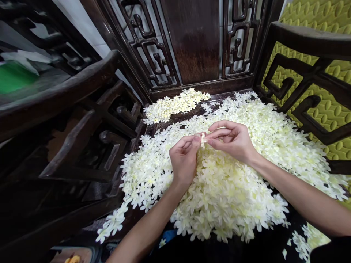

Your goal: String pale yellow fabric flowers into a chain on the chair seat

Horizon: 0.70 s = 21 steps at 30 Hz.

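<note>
White flower (203, 140) pinched by left hand (184, 159) and right hand (234, 141); flower heap (225, 186) below, carved armrests (315, 41) flanking.

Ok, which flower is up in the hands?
The white flower held between the left hand and right hand; the other visible flowers lie heaped or scattered below.

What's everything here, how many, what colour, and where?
main flower pile: one, yellowish-white, centre
smaller flower pile: one, cream, back
held flowers: count unclear, whitish, between hands
seat: one, dark brown, under flowers
backrest: one, dark brown, top
armrests: two, dark brown, sides
patterned covering: one, yellow-green, right
wall: one, whitish, behind backrest
blurred object: one, green, far left
half-hidden object: one, blue, bottom
left hand: one, bare, centre
right hand: one, bare, centre-right
</note>
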Each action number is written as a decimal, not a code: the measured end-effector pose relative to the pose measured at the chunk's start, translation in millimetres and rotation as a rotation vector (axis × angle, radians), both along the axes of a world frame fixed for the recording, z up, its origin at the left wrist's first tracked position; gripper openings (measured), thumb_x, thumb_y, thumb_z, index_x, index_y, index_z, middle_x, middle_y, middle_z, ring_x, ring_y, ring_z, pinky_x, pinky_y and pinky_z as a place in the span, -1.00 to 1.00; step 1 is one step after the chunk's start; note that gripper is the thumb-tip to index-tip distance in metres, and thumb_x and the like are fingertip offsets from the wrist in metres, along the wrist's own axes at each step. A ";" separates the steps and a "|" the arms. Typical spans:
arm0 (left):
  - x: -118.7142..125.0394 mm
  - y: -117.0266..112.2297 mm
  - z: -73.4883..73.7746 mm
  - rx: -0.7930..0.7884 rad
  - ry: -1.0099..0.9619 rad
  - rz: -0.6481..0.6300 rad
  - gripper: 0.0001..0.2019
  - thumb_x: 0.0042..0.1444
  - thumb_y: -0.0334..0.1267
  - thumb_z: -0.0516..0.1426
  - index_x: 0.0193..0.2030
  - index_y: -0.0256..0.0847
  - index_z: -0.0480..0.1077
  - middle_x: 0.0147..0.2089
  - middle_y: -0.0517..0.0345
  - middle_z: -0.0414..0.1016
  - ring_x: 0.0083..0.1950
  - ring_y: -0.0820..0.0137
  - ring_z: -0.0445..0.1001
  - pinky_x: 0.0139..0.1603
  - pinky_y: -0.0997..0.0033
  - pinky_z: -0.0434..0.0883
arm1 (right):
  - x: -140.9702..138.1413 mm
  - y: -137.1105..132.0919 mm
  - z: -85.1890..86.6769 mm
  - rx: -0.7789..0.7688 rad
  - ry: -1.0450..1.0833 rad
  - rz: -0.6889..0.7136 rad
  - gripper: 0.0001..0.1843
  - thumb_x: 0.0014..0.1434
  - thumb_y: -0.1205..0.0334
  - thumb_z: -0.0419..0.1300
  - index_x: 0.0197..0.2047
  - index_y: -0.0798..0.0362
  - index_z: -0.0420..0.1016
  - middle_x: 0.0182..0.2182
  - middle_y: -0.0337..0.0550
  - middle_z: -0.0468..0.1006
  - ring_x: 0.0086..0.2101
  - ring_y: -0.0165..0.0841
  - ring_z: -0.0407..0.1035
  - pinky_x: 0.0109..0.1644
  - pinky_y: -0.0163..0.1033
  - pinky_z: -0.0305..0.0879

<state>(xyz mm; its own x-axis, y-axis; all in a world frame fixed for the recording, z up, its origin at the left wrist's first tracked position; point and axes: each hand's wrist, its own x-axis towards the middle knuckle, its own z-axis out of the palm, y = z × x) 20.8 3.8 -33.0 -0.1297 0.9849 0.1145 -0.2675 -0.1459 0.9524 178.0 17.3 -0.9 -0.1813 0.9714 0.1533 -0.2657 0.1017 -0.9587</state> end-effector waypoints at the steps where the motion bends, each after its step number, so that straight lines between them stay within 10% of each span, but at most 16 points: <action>1: 0.2 0.0 0.0 -0.003 -0.005 -0.005 -0.82 0.12 -0.13 0.32 -0.33 -0.19 0.52 -0.28 0.10 0.65 -0.19 0.35 0.62 0.02 0.28 0.52 | -0.3 0.3 0.0 -0.010 0.012 -0.005 -0.62 -0.13 0.42 0.53 -0.22 0.10 0.56 -0.37 -0.11 0.73 -0.49 -0.44 0.54 -0.56 -0.45 0.34; 11: -2.4 2.7 1.7 -0.009 0.033 0.042 -0.79 0.13 -0.09 0.31 -0.33 -0.18 0.51 -0.28 0.13 0.64 -0.26 0.41 0.60 -0.16 0.43 0.49 | -0.8 0.6 -2.8 -0.017 0.024 0.078 -0.65 0.02 0.31 0.49 -0.09 0.05 0.62 -0.28 -0.14 0.75 -0.22 -0.32 0.66 -0.11 -0.27 0.63; 21: -0.5 1.5 0.8 0.000 0.033 0.043 -0.77 0.12 -0.05 0.31 -0.32 -0.18 0.52 -0.32 0.12 0.65 -0.28 0.36 0.60 -0.15 0.34 0.52 | -2.0 0.1 -2.4 -0.014 0.026 0.056 -0.63 -0.04 0.26 0.53 -0.13 0.06 0.65 -0.32 -0.15 0.75 -0.24 -0.27 0.67 -0.08 -0.18 0.65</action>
<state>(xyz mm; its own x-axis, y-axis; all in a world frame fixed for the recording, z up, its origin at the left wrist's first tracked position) 20.3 5.3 -32.3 -0.1677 0.9785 0.1198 -0.2295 -0.1570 0.9606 176.0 17.4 -3.3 -0.2314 0.9620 0.1450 -0.2952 0.0726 -0.9527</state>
